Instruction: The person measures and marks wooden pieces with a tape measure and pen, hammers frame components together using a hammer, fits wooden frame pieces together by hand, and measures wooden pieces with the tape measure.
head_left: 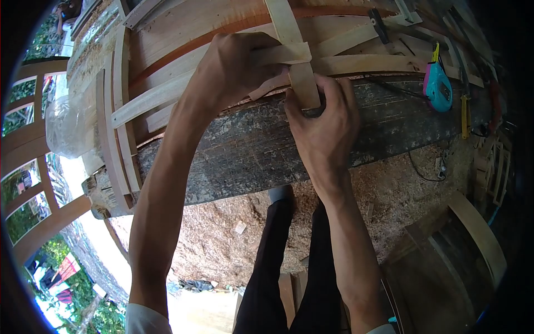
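Observation:
My left hand [231, 67] is closed around a short pale wooden block [286, 53], which lies across a longer wooden slat [285, 22]. The slat runs away from me over several boards. At its near end, my right hand [329, 119] pinches the wood between thumb and fingers. Both hands are above the far edge of a dark, weathered bench beam [245, 153]. Another pale strip [150, 103] passes beneath my left wrist. Part of the block is hidden inside my left fingers.
A turquoise and pink tool with a yellow top [439, 86] lies on the beam at right, beside a yellow-handled tool [465, 117]. A hammer [379, 26] rests on boards at the back. Clear plastic [69, 125] is at left. Wood shavings [222, 234] cover the floor.

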### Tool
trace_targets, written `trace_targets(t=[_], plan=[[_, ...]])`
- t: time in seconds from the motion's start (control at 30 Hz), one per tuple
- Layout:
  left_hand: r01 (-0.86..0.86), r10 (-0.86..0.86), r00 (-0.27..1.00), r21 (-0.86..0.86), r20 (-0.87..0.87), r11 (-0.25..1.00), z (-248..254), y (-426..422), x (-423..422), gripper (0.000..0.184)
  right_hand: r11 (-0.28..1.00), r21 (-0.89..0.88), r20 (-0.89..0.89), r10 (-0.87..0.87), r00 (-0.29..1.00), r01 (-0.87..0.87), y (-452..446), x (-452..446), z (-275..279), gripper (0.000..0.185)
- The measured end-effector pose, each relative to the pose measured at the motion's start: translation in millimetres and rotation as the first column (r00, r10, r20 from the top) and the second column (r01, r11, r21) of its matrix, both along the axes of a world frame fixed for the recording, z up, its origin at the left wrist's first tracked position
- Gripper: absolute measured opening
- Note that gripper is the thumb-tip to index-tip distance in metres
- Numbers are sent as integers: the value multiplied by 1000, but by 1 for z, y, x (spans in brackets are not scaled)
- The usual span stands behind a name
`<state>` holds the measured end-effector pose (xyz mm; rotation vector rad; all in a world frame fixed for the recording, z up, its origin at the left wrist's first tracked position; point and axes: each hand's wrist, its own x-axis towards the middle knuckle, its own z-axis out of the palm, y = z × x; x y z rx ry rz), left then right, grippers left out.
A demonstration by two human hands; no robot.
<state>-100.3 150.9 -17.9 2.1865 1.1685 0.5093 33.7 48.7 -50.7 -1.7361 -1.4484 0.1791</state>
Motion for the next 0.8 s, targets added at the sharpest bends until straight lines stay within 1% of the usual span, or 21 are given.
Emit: trace_targets(t=[0.07, 0.1, 0.17, 0.2, 0.27, 0.3, 0.33, 0.37, 0.4, 0.43, 0.47, 0.5, 0.53, 0.6, 0.63, 0.7, 0.73, 0.8], plan=[[0, 0, 1000, 3, 8, 1000, 0, 0, -1, 36, 998, -68, -21, -7, 1000, 5, -1, -1, 1, 37], [15, -16, 1000, 25, 16, 1000, 0, 0, -2, 36, 998, -65, -18, -6, 1000, 5, -2, 1, 3, 37], [31, -33, 999, 49, 26, 998, -2, 0, -2, 35, 984, -171, -41, 31, 999, -38, -3, 8, 9, 36], [38, -40, 999, 66, 32, 997, -3, 1, -3, 35, 985, -168, -37, 35, 999, -41, -2, 14, 11, 36], [35, -38, 999, 87, 38, 996, -6, 2, -5, 35, 977, -191, -232, 51, 971, -96, 4, 22, 16, 37], [61, -64, 998, 121, 24, 991, -7, 3, -6, 35, 965, -223, -344, 55, 937, -139, 6, 21, 21, 35], [89, -92, 996, 154, 9, 984, -8, 4, -6, 34, 965, -222, -343, 58, 938, -141, 10, 22, 26, 35], [87, -90, 996, 155, 12, 984, -8, 3, -5, 34, 923, -347, -516, -38, 856, -168, 15, 24, 30, 34], [56, -58, 998, 115, 20, 992, -7, 2, -4, 34, 863, -455, -653, -155, 741, -220, 19, 25, 31, 33], [23, -25, 999, 77, 25, 997, -6, 1, -4, 34, 863, -452, -653, -150, 742, -223, 22, 27, 28, 33], [19, -21, 999, 79, 24, 997, -6, 2, -4, 34, 900, -379, -634, -84, 769, -214, 23, 29, 20, 33], [46, -49, 999, 110, 23, 993, -7, 3, -4, 34, 930, -302, -608, -20, 794, -207, 24, 28, 19, 32], [72, -76, 997, 138, 20, 988, -8, 4, -4, 34, 930, -302, -607, -17, 795, -210, 23, 27, 19, 32], [54, -59, 997, 118, 39, 992, -8, 2, -5, 34, 964, -226, -352, 55, 934, -142, 21, 24, 22, 31], [41, -47, 997, 98, 55, 994, -8, 2, -5, 34, 963, -226, -350, 58, 935, -144, 23, 24, 23, 31], [56, -63, 997, 124, 50, 991, -9, 4, -5, 34, 952, -281, -441, -14, 897, -123, 27, 23, 23, 29], [72, -79, 996, 149, 43, 986, -10, 4, -5, 34, 951, -283, -440, -12, 898, -127, 27, 23, 25, 29], [56, -64, 996, 123, 58, 991, -11, 4, -5, 34, 934, -335, -411, -24, 912, -126, 29, 24, 29, 29]])
